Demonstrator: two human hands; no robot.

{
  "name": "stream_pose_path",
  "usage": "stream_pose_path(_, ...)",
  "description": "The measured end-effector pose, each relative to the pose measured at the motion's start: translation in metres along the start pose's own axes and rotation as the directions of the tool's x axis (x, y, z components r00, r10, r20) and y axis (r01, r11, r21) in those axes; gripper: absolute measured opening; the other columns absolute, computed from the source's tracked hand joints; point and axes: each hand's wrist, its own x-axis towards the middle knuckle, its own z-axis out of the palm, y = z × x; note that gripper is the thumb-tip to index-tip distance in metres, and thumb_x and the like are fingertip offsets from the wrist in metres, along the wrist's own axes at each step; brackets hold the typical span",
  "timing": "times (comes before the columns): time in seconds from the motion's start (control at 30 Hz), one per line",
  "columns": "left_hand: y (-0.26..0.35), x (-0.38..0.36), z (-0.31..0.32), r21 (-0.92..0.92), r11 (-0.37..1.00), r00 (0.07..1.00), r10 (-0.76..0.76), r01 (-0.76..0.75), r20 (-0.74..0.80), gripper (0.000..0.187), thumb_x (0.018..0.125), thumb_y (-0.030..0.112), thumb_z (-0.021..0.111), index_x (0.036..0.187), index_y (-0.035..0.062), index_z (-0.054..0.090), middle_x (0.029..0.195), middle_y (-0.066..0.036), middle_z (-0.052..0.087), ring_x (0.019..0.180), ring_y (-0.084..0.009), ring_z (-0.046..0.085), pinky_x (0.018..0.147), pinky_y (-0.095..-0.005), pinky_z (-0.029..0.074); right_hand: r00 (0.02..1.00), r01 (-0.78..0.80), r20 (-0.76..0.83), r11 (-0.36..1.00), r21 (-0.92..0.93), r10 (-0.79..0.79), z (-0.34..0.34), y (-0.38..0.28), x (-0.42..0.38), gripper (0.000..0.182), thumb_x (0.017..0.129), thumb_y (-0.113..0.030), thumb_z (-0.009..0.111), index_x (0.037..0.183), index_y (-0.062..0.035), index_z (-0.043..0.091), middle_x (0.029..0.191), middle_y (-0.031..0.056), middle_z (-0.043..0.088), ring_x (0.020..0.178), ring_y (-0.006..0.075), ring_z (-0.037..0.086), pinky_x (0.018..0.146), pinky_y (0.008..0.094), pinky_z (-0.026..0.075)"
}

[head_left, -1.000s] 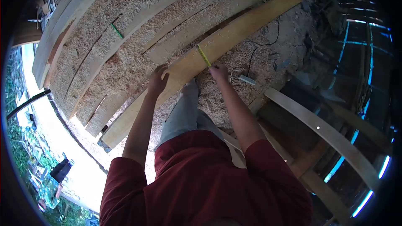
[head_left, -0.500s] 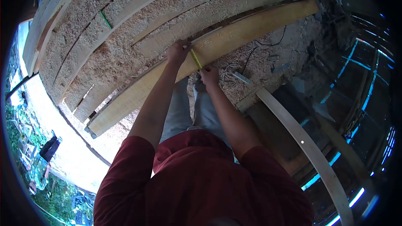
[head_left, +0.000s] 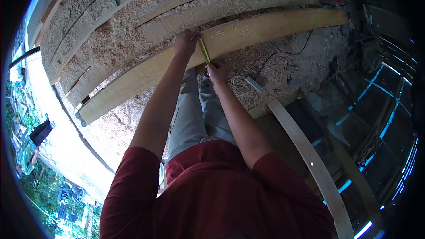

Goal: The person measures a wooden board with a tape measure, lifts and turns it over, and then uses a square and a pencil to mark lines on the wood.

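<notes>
Two hands on one yellow tape measure [head_left: 204, 51], stretched across the width of a pale plank [head_left: 248, 33]. Left hand [head_left: 186, 43] pressed down at the plank's far edge, fingers closed over the tape's far end. Right hand [head_left: 218, 71] at the near edge, fingers pinched on the tape's near end; tape case not discernible. Tape crosswise to the plank; plank's long axis running left to right, extending well beyond both hands. Both hands equally on the work, the right nearer the body. Sawdust-covered boards [head_left: 133, 22] beyond the plank. Black cable [head_left: 270, 57] and small grey block [head_left: 253, 84] on the shavings just right of the right hand. Curved wooden slat [head_left: 310, 159] lower right.
</notes>
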Motion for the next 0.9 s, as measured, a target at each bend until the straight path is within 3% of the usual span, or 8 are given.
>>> stream_pose_path(0.07,-0.005,-0.002,0.005,0.022,1.0,1.0,-0.005,0.005,0.01,0.016,0.086,0.026,0.076,0.1,0.019,0.081,0.1,-0.01,0.073,0.097,-0.0322,0.071,0.086,-0.0445,0.056,0.997,0.056,-0.038,0.993,-0.104,-0.06,-0.001,0.009,0.003,0.015,0.092,-0.018,0.069,0.086,-0.0046,0.071,0.068,-0.0001,0.062,0.053,0.0057,0.053,0.048,0.0246,0.041)
stream_pose_path(0.17,-0.004,0.003,0.0,0.029,0.998,0.996,-0.065,0.063,0.055,0.018,0.088,0.028,0.075,0.104,0.023,0.081,0.107,-0.008,0.074,0.101,-0.0316,0.072,0.088,-0.0434,0.057,0.999,0.033,-0.031,0.997,-0.07,-0.036,-0.002,0.005,-0.003,0.015,0.092,-0.018,0.07,0.085,-0.0046,0.071,0.068,-0.0002,0.062,0.054,0.0059,0.053,0.049,0.0247,0.041)
stream_pose_path(0.23,-0.001,0.007,-0.004,0.028,0.977,0.965,-0.215,0.213,0.152,0.022,0.087,0.028,0.076,0.108,0.0254,0.081,0.11,-0.007,0.075,0.103,-0.0301,0.072,0.09,-0.0429,0.058,1.0,-0.002,-0.02,0.998,-0.063,0.001,-0.002,-0.004,-0.008,0.016,0.092,-0.018,0.07,0.085,-0.0046,0.071,0.068,-0.0002,0.062,0.054,0.0061,0.053,0.049,0.0249,0.041)
stream_pose_path(0.33,0.001,0.01,-0.009,-0.007,0.988,0.976,-0.152,0.155,0.154,0.024,0.085,0.025,0.078,0.107,0.0182,0.081,0.104,-0.011,0.078,0.097,-0.0296,0.075,0.087,-0.0406,0.058,1.0,-0.031,-0.004,0.999,-0.042,0.031,-0.004,-0.008,-0.007,0.015,0.092,-0.019,0.07,0.085,-0.0048,0.072,0.067,-0.0002,0.061,0.055,0.0065,0.053,0.049,0.0251,0.041)
stream_pose_path(0.5,-0.001,0.018,-0.011,0.017,0.988,0.97,-0.157,0.156,0.187,0.025,0.083,0.026,0.08,0.107,0.0177,0.081,0.102,-0.011,0.078,0.096,-0.0289,0.075,0.087,-0.0401,0.059,0.999,0.053,-0.004,0.999,0.005,-0.053,0.002,0.007,0.002,0.012,0.09,-0.016,0.069,0.086,-0.0048,0.074,0.068,0.0008,0.063,0.056,0.0074,0.055,0.052,0.0265,0.043)
stream_pose_path(0.6,-0.009,0.022,-0.009,0.012,0.984,0.958,-0.178,0.18,0.226,0.024,0.082,0.027,0.08,0.106,0.0212,0.082,0.102,-0.009,0.078,0.096,-0.0274,0.075,0.086,-0.0404,0.059,0.986,0.117,-0.097,0.981,-0.152,-0.133,0.004,0.003,-0.003,0.011,0.088,-0.013,0.068,0.086,-0.004,0.074,0.07,0.0024,0.066,0.057,0.0083,0.056,0.055,0.0284,0.046)
stream_pose_path(0.63,-0.012,0.022,-0.007,-0.005,0.978,0.949,-0.199,0.206,0.246,0.024,0.082,0.029,0.079,0.105,0.0247,0.082,0.102,-0.007,0.078,0.097,-0.0264,0.075,0.086,-0.041,0.059,0.988,0.11,-0.096,0.985,-0.131,-0.123,0.004,0.006,-0.001,0.01,0.087,-0.012,0.068,0.086,-0.0038,0.074,0.071,0.003,0.067,0.057,0.0085,0.057,0.056,0.0291,0.046)
stream_pose_path(0.9,-0.01,0.017,0.003,-0.052,0.985,0.972,-0.151,0.163,0.18,0.024,0.083,0.028,0.079,0.107,0.0234,0.082,0.103,-0.01,0.076,0.098,-0.0285,0.074,0.087,-0.0423,0.058,0.998,0.05,-0.03,0.998,0.033,-0.049,-0.001,0.0,0.0,0.011,0.087,-0.013,0.069,0.082,-0.0042,0.072,0.066,0.001,0.061,0.055,0.0084,0.054,0.052,0.0266,0.043)
